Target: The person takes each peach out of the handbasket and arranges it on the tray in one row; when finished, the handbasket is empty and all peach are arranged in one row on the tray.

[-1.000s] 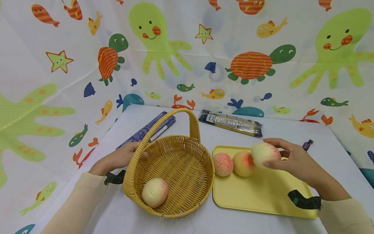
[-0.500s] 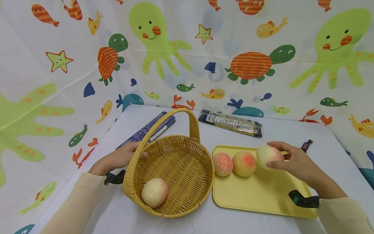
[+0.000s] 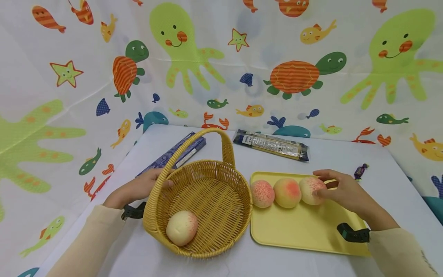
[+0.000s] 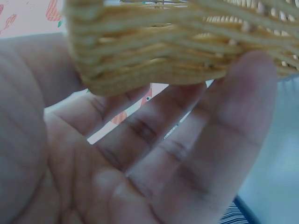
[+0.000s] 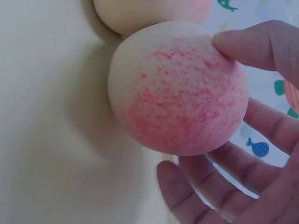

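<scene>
My right hand (image 3: 344, 188) holds a pale peach with red speckles (image 5: 177, 93) at the upper part of the yellow tray (image 3: 294, 231). Its thumb lies on one side of the fruit and its fingers on the other. To the left on the tray, a red-speckled peach (image 3: 263, 194) and a yellow peach with a red patch (image 3: 287, 193) complete a row with the held one. My left hand (image 3: 138, 190) grips the rim of a wicker basket (image 3: 218, 215) beside its tall handle; the weave covers some fingertips in the left wrist view. One pale peach (image 3: 182, 228) lies inside the basket.
Behind the basket lies a long blue box (image 3: 173, 154). A clear-and-blue packet of long yellowish contents (image 3: 271, 145) is at the back. Right of the tray is a small purple wrapped candy (image 3: 361, 172). A patterned curtain (image 3: 214, 54) borders the table.
My right hand has lowered the pale peach toward the tray, and it now sits beside the yellow one. The left hand and basket hold their place; the head view has shifted slightly.
</scene>
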Motion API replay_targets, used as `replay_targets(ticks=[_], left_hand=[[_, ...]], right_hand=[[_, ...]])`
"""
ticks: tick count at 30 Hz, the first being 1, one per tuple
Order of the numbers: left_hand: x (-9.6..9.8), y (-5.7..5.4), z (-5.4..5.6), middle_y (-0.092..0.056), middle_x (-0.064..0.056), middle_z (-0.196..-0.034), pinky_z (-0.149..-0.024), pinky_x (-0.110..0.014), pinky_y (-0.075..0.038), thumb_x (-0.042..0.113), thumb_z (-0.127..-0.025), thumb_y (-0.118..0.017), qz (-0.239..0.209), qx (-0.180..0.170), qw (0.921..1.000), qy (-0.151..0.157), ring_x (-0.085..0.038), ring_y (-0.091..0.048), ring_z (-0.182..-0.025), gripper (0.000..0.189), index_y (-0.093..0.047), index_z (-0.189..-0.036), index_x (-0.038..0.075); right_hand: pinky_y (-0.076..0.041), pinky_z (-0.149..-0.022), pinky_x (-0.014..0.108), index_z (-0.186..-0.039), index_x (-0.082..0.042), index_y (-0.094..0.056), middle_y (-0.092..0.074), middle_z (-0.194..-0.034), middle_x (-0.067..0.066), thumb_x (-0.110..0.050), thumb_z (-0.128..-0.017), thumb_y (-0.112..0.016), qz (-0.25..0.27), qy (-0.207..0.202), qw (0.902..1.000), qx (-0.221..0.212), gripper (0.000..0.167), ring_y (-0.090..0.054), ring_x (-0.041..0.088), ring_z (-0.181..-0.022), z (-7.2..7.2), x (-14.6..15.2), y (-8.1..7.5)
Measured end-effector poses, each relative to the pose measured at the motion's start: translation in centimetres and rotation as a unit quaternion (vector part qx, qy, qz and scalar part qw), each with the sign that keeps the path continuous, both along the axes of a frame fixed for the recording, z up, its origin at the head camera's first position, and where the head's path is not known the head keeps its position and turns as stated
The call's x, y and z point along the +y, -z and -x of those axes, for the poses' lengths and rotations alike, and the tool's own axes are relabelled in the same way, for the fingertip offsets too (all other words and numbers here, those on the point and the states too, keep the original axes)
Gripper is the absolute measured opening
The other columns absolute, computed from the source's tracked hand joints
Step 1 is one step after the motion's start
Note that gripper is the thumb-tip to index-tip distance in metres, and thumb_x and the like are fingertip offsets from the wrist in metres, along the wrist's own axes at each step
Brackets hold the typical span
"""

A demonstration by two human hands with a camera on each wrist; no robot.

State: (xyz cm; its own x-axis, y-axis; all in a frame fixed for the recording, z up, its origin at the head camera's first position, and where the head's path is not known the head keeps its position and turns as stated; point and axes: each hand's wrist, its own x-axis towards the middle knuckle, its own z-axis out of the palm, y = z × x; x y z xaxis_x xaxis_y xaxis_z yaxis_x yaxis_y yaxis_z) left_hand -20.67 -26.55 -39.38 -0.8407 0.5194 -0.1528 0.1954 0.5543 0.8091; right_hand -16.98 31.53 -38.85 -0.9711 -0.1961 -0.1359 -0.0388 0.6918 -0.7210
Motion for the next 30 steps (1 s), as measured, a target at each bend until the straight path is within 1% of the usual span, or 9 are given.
replay_targets(ticks=[2, 5, 8, 10, 14, 18, 22, 25, 30], left_hand=[[0.0, 0.0, 0.0, -0.072, -0.011, -0.125, -0.087, -0.033, -0.056, 0.02, -0.104, -0.063, 0.002, 0.002, 1.0, -0.001, -0.024, -0.067, -0.108, 0.04, -0.062, -0.141, 0.005], [-0.1, 0.0, 0.0, -0.072, -0.011, -0.124, -0.087, -0.034, -0.056, 0.02, -0.103, -0.063, 0.002, 0.006, 1.0, 0.001, -0.025, -0.066, -0.107, 0.04, -0.062, -0.141, 0.005], [-0.1, 0.0, 0.0, -0.072, -0.011, -0.124, -0.086, -0.034, -0.056, 0.019, -0.103, -0.063, -0.002, 0.004, 1.0, 0.003, -0.025, -0.066, -0.105, 0.041, -0.062, -0.141, 0.004], [-0.1, 0.0, 0.0, -0.072, -0.012, -0.123, -0.085, -0.033, -0.057, 0.019, -0.103, -0.062, -0.004, 0.001, 1.0, 0.004, -0.025, -0.067, -0.105, 0.042, -0.061, -0.142, 0.003], [-0.1, -0.1, 0.0, -0.073, -0.013, -0.123, -0.084, -0.032, -0.057, 0.018, -0.103, -0.062, -0.004, -0.001, 1.0, 0.005, -0.026, -0.068, -0.103, 0.042, -0.06, -0.142, 0.002], [-0.1, -0.1, 0.0, -0.072, -0.014, -0.123, -0.084, -0.032, -0.058, 0.018, -0.104, -0.062, -0.004, -0.002, 1.0, 0.006, -0.026, -0.068, -0.102, 0.042, -0.06, -0.142, 0.002], [-0.1, -0.1, 0.0, -0.072, -0.015, -0.123, -0.083, -0.031, -0.058, 0.017, -0.103, -0.062, -0.009, -0.011, 0.9999, 0.003, -0.025, -0.069, -0.101, 0.044, -0.058, -0.143, 0.0], [-0.1, -0.1, 0.0, -0.072, -0.015, -0.123, -0.083, -0.031, -0.058, 0.017, -0.103, -0.062, -0.01, -0.012, 0.9999, 0.003, -0.026, -0.069, -0.102, 0.043, -0.059, -0.143, 0.0], [-0.1, -0.1, 0.0, -0.072, -0.015, -0.123, -0.083, -0.031, -0.058, 0.017, -0.103, -0.062, -0.01, -0.01, 0.9999, 0.004, -0.026, -0.068, -0.102, 0.042, -0.06, -0.142, 0.001]], right_hand=[[-0.054, -0.079, 0.035, -0.15, -0.001, -0.05, -0.06, -0.137, 0.024, -0.028, -0.094, -0.078, 0.011, -0.005, 0.9999, -0.008, 0.068, -0.063, 0.033, -0.111, 0.0, 0.0, 0.3], [-0.055, -0.079, 0.032, -0.154, 0.0, -0.044, -0.057, -0.139, 0.025, -0.023, -0.094, -0.078, 0.04, -0.013, 0.9989, -0.019, 0.072, -0.063, 0.032, -0.11, -0.1, -0.1, 0.9], [-0.055, -0.078, 0.029, -0.156, 0.002, -0.038, -0.052, -0.143, 0.029, -0.019, -0.094, -0.078, 0.064, -0.019, 0.9976, -0.014, 0.077, -0.063, 0.033, -0.111, -0.1, -0.1, 1.5], [-0.055, -0.079, 0.027, -0.157, 0.002, -0.037, -0.05, -0.145, 0.031, -0.019, -0.094, -0.078, 0.07, -0.015, 0.9974, -0.014, 0.079, -0.063, 0.035, -0.112, -0.2, -0.3, 1.7], [-0.055, -0.079, 0.028, -0.157, 0.0, -0.038, -0.051, -0.145, 0.029, -0.021, -0.091, -0.081, 0.053, -0.003, 0.9984, -0.018, 0.081, -0.063, 0.035, -0.111, -0.2, -0.4, 1.7], [-0.055, -0.075, 0.03, -0.156, -0.002, -0.041, -0.056, -0.137, 0.027, -0.02, -0.088, -0.083, 0.038, 0.002, 0.9991, -0.019, 0.081, -0.062, 0.03, -0.102, -0.3, -0.6, 1.4], [-0.054, -0.073, 0.031, -0.154, -0.001, -0.043, -0.059, -0.132, 0.024, -0.022, -0.086, -0.085, 0.021, 0.004, 0.9997, -0.014, 0.082, -0.059, 0.029, -0.101, -0.4, -0.7, 1.2], [-0.054, -0.075, 0.032, -0.154, -0.001, -0.043, -0.058, -0.134, 0.025, -0.023, -0.088, -0.084, 0.008, 0.001, 0.9999, -0.012, 0.081, -0.059, 0.032, -0.105, -0.3, -0.8, 1.2], [-0.054, -0.08, 0.031, -0.156, -0.001, -0.041, -0.052, -0.145, 0.028, -0.026, -0.093, -0.079, 0.019, -0.005, 0.9997, -0.012, 0.078, -0.061, 0.035, -0.112, -0.3, -1.0, 1.4]])
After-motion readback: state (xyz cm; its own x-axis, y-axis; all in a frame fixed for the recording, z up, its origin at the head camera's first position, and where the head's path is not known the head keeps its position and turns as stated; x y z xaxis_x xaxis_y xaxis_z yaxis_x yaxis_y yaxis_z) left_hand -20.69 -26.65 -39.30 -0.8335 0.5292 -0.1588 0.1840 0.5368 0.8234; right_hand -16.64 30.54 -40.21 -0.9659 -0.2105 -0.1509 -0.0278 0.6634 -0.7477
